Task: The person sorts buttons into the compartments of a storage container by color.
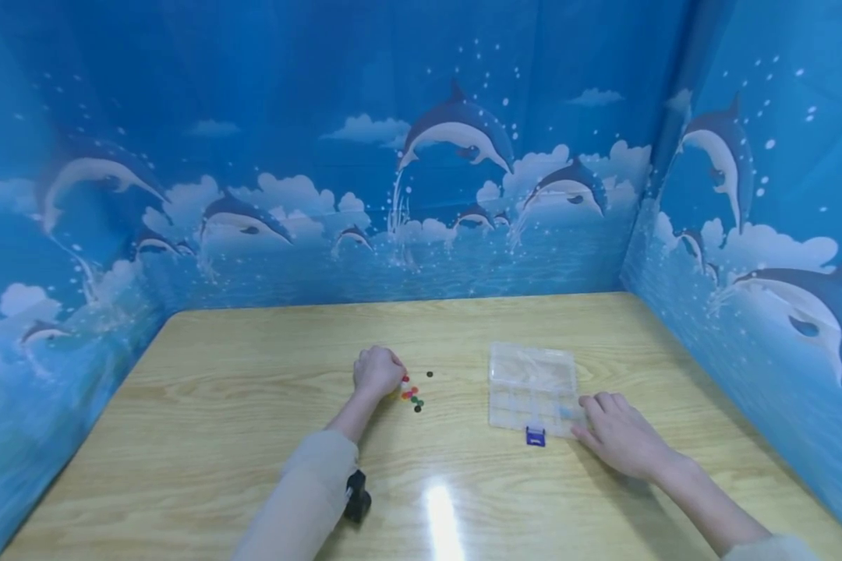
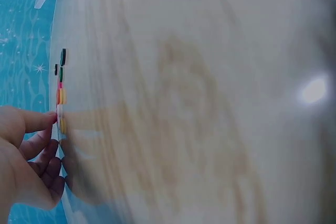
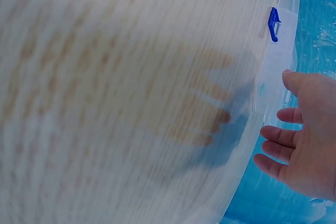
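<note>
My left hand (image 1: 379, 371) is at the left side of a small group of coloured discs. Its thumb and forefinger pinch a small red disc (image 2: 54, 119), low over the wooden table. Beside it lie green discs (image 1: 415, 400), black discs (image 1: 417, 409), and a few yellow, orange and pink ones. To the right is a clear plastic compartment box (image 1: 512, 401) with a dark blue latch (image 1: 535, 436) at its front. Fingers spread and loosely bent, my right hand (image 1: 620, 436) is at the box's right edge, thumb near the front corner.
A lone black disc (image 1: 430, 374) lies a little behind the group. The wooden table (image 1: 252, 483) is bounded at the back and sides by a blue dolphin-print curtain (image 1: 309, 156). A black device (image 1: 357, 499) is strapped at the left forearm.
</note>
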Action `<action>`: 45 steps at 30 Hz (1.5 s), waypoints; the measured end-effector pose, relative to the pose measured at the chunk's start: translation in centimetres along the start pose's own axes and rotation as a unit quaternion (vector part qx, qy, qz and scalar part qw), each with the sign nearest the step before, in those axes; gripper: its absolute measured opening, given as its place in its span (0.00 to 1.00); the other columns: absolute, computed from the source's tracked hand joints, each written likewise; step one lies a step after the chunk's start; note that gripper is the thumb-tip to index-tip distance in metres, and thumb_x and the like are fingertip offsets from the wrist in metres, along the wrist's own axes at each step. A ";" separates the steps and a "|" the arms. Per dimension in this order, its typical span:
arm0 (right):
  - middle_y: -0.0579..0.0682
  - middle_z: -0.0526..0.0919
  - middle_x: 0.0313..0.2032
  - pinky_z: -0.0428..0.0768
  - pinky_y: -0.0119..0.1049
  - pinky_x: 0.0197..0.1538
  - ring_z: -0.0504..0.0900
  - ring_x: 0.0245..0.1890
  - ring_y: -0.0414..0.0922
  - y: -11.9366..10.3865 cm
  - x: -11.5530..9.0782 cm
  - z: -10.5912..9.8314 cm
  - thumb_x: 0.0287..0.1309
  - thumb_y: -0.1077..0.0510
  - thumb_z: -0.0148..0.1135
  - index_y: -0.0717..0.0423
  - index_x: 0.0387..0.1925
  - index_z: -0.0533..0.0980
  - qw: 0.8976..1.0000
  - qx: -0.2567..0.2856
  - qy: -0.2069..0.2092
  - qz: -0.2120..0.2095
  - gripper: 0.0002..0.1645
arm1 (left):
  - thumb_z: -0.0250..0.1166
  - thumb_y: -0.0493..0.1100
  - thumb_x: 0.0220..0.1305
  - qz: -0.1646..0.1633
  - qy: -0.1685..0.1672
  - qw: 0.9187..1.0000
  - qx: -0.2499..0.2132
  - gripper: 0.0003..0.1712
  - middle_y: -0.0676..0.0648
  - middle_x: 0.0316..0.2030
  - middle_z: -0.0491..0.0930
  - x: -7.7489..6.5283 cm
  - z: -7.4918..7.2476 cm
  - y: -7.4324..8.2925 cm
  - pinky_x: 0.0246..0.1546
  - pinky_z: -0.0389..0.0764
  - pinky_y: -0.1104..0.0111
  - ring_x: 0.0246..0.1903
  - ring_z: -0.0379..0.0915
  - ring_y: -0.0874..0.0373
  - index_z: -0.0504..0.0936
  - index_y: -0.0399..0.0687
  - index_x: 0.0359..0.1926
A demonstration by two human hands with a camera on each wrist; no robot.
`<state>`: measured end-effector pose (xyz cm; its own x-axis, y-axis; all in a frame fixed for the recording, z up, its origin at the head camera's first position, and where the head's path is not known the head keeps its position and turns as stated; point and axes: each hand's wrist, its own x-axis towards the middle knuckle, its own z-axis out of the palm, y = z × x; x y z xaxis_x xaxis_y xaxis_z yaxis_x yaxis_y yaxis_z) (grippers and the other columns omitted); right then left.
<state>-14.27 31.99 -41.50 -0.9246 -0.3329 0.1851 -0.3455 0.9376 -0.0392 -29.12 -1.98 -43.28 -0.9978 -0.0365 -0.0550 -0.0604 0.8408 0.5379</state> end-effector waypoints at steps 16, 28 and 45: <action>0.64 0.74 0.42 0.72 0.55 0.47 0.72 0.45 0.62 0.0 -0.1 0.0 0.57 0.52 0.60 0.71 0.48 0.69 1.000 0.004 0.003 0.002 0.27 | 0.66 0.39 0.53 -0.013 -0.019 0.997 -0.068 0.04 0.49 0.28 0.75 0.1 -0.8 0.0 0.44 0.68 0.59 0.35 0.68 0.53 0.82 0.46 0.23; 0.63 0.74 0.41 0.72 0.54 0.47 0.72 0.45 0.60 0.1 -0.1 0.0 0.57 0.52 0.60 0.71 0.49 0.69 1.000 0.004 0.002 -0.002 0.27 | 0.62 0.39 0.60 -0.020 -0.066 0.984 -0.162 0.06 0.48 0.26 0.80 -0.4 -1.2 1.7 0.13 0.68 0.72 0.14 0.68 0.60 0.83 0.43 0.28; 0.63 0.74 0.41 0.72 0.54 0.47 0.72 0.45 0.60 0.0 -0.1 0.0 0.57 0.53 0.60 0.71 0.49 0.69 1.000 0.005 0.004 0.000 0.27 | 0.61 0.41 0.62 0.105 -0.137 0.962 -0.211 0.09 0.45 0.30 0.79 -2.9 -0.9 5.0 0.12 0.60 0.71 0.11 0.54 0.62 0.84 0.40 0.34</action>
<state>-14.17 32.03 -41.52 -0.9235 -0.3316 0.1927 -0.3465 0.9368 -0.0490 -26.53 1.80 -39.67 -0.9480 0.3034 -0.0964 0.0793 0.5185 0.8514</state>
